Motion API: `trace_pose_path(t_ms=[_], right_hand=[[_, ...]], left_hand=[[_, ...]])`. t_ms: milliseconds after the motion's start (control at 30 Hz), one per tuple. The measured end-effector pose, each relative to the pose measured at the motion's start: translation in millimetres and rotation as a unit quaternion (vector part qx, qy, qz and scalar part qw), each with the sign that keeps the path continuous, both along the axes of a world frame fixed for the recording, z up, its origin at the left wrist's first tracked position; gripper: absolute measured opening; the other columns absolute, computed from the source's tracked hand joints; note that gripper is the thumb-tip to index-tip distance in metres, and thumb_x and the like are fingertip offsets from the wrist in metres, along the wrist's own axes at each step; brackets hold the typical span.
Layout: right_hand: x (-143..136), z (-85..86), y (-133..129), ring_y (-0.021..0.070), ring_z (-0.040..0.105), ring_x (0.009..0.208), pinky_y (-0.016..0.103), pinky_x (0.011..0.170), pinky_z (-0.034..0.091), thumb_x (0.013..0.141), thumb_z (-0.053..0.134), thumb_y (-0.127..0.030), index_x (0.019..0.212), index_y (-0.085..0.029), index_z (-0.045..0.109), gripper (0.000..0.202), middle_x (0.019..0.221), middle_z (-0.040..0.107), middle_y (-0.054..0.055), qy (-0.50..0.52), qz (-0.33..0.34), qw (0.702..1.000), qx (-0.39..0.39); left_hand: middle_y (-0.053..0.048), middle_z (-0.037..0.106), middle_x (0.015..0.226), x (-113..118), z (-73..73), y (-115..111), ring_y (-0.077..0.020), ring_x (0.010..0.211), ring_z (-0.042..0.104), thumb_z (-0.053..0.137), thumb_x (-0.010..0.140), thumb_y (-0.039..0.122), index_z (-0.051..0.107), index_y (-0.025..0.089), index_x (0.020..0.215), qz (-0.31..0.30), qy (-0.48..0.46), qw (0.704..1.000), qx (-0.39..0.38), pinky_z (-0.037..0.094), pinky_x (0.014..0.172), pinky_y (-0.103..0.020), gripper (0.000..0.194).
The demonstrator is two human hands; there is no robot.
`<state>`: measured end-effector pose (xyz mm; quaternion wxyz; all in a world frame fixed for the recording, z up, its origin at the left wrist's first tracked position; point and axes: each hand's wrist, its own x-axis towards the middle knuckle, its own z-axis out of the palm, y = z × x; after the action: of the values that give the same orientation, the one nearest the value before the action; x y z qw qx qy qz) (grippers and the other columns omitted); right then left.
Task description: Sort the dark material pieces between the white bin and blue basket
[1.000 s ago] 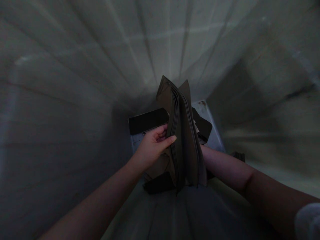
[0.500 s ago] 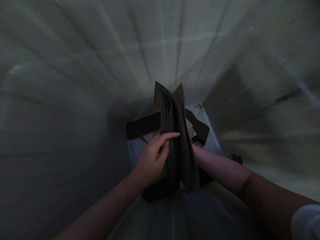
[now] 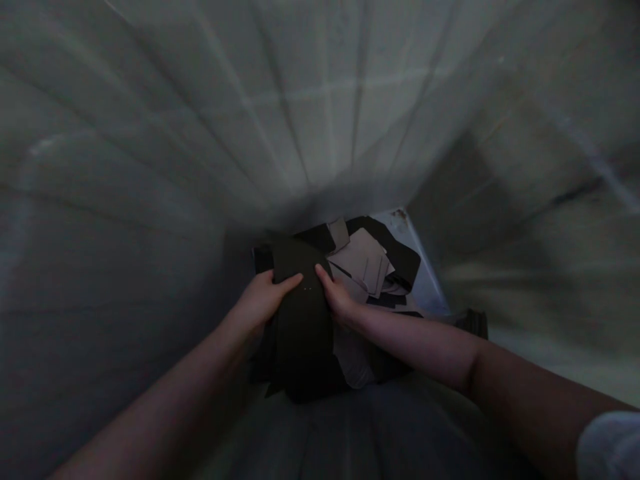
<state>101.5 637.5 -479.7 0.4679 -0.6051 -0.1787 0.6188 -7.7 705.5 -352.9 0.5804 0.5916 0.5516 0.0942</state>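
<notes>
A dark, broad panel stack (image 3: 305, 333), bent over slightly and with a few small light dots or holes near its middle, lies face up low in a deep bin. My left hand (image 3: 261, 298) grips its left edge, thumb on top and fingers hidden beneath. On the opposite edge my right hand (image 3: 337, 297) holds it the same way, thumb pressed on the upper face. Whether the panels are leather, fabric or card I cannot tell in this dim light. Pale flat pieces (image 3: 363, 257) lie loosely just beyond my right hand, over other dark pieces (image 3: 383, 237).
Tall ribbed bin walls (image 3: 325, 127) surround my arms on every side. The bin's pale floor (image 3: 425, 260) shows at the right, with a brownish stain in its far corner. A small dark stack (image 3: 475, 323) sits beside my right forearm.
The dark panel stack, upright with its layered edges showing before, has turned down to the left and now shows its broad face. My left hand moved left; my right hand came into view.
</notes>
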Motion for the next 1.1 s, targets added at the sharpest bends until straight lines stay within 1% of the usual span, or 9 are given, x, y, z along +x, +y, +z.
trace_pose_path(t_ms=[100, 167, 267, 367, 500, 700, 867, 967, 1100], right_hand=[[-15.7, -14.3, -0.7, 0.0194, 0.068, 0.084, 0.033, 0.074, 0.056, 0.090, 0.014, -0.072, 0.134, -0.014, 0.049, 0.081, 0.107, 0.068, 0.012, -0.090, 0.085, 0.992, -0.014], [-15.6, -25.8, 3.8, 0.0207, 0.068, 0.083, 0.034, 0.077, 0.055, 0.093, 0.013, -0.067, 0.120, -0.012, 0.061, 0.078, 0.097, 0.070, 0.012, -0.147, 0.140, 0.979, -0.023], [8.3, -40.5, 21.1, 0.0248, 0.063, 0.101, 0.038, 0.093, 0.047, 0.097, 0.033, -0.053, 0.100, -0.012, 0.068, 0.054, 0.100, 0.068, 0.013, -0.266, 0.212, 0.940, -0.015], [49.1, -47.2, 44.0, 0.0291, 0.045, 0.126, 0.041, 0.109, 0.031, 0.091, 0.052, -0.032, 0.107, -0.012, 0.064, 0.028, 0.127, 0.056, 0.017, -0.399, 0.255, 0.881, -0.003], [85.4, -46.9, 52.6, 0.0305, 0.045, 0.125, 0.044, 0.108, 0.030, 0.090, 0.053, -0.024, 0.118, -0.012, 0.055, 0.031, 0.130, 0.051, 0.019, -0.509, 0.310, 0.803, -0.008], [68.5, -60.8, 8.4, 0.0366, 0.049, 0.118, 0.048, 0.099, 0.040, 0.071, 0.078, -0.045, 0.125, -0.006, 0.048, 0.073, 0.126, 0.052, 0.025, -0.572, 0.375, 0.724, -0.087], [64.6, -70.0, 0.4, 0.0224, 0.060, 0.102, 0.043, 0.090, 0.049, 0.089, 0.061, -0.040, 0.116, -0.012, 0.058, 0.039, 0.115, 0.061, 0.011, -0.530, 0.441, 0.708, -0.151], [79.7, -57.8, 10.4, 0.0194, 0.063, 0.094, 0.039, 0.085, 0.051, 0.092, 0.056, -0.041, 0.105, -0.013, 0.064, 0.032, 0.105, 0.065, 0.009, -0.492, 0.471, 0.720, -0.138], [107.9, -18.0, 12.6, 0.0206, 0.065, 0.075, 0.030, 0.067, 0.050, 0.093, 0.049, -0.044, 0.088, -0.011, 0.070, 0.040, 0.082, 0.069, 0.010, -0.429, 0.496, 0.751, -0.078]], left_hand=[[-0.012, 0.075, 0.089, -27.6, -28.2, 6.5, -0.0297, 0.081, 0.071, 0.075, 0.070, 0.043, 0.067, 0.018, 0.095, 0.096, -0.019, 0.987, -0.124, 0.056, 0.073, -0.043, 0.035], [-0.012, 0.075, 0.091, -45.2, -47.4, 2.1, -0.0287, 0.082, 0.072, 0.076, 0.070, 0.040, 0.066, 0.018, 0.097, 0.136, -0.022, 0.979, -0.149, 0.057, 0.074, -0.043, 0.036], [-0.013, 0.074, 0.098, -66.6, -78.5, -5.0, -0.0273, 0.084, 0.072, 0.075, 0.071, 0.039, 0.066, 0.016, 0.098, 0.162, 0.009, 0.979, -0.121, 0.058, 0.076, -0.041, 0.036], [-0.013, 0.074, 0.100, -81.5, -109.9, -5.3, -0.0274, 0.088, 0.072, 0.071, 0.075, 0.033, 0.066, 0.014, 0.100, 0.184, 0.060, 0.978, -0.077, 0.058, 0.078, -0.040, 0.032], [-0.013, 0.074, 0.099, -94.1, -140.7, -1.4, -0.0280, 0.094, 0.070, 0.068, 0.077, 0.030, 0.067, 0.012, 0.102, 0.194, 0.106, 0.975, -0.031, 0.057, 0.082, -0.038, 0.030], [-0.014, 0.071, 0.110, -100.4, -162.5, -10.5, -0.0280, 0.102, 0.067, 0.066, 0.079, 0.028, 0.067, 0.013, 0.104, 0.143, 0.142, 0.979, 0.014, 0.053, 0.088, -0.036, 0.029], [-0.017, 0.071, 0.109, -98.1, -173.1, -26.4, -0.0303, 0.103, 0.067, 0.066, 0.080, 0.028, 0.067, 0.011, 0.103, 0.088, 0.165, 0.982, 0.028, 0.050, 0.091, -0.040, 0.029], [-0.016, 0.071, 0.107, -94.3, -175.8, -32.2, -0.0297, 0.102, 0.067, 0.069, 0.077, 0.027, 0.069, 0.012, 0.101, 0.069, 0.160, 0.984, 0.027, 0.050, 0.090, -0.038, 0.028], [-0.015, 0.073, 0.100, -88.5, -174.6, -33.4, -0.0308, 0.097, 0.068, 0.074, 0.072, 0.026, 0.071, 0.014, 0.094, 0.060, 0.145, 0.987, 0.020, 0.052, 0.087, -0.039, 0.026]])
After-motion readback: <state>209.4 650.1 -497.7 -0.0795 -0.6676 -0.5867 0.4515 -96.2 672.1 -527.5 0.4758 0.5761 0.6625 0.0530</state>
